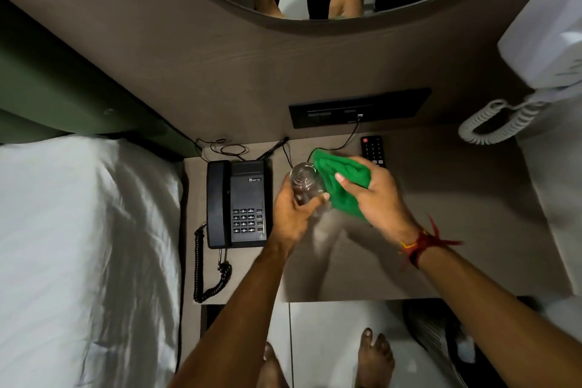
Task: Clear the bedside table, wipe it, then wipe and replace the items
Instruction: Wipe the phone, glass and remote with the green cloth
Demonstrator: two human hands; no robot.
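My left hand [291,211] grips a clear drinking glass [305,181], held above the grey-brown bedside table [441,230]. A green cloth [338,181] is bunched in my right hand [376,195] and pressed against the right side of the glass. On the table's left part sits a black corded telephone [237,203], its coiled cord hanging toward the front edge. A black remote control [373,151] lies at the back, partly hidden behind the cloth and my right hand.
A bed with white sheets [85,246] lies to the left. A dark socket panel [359,107] with a plugged cable is on the back wall. A white wall phone [541,50] with coiled cord hangs at right. A mirror is above. My bare feet stand on the white floor.
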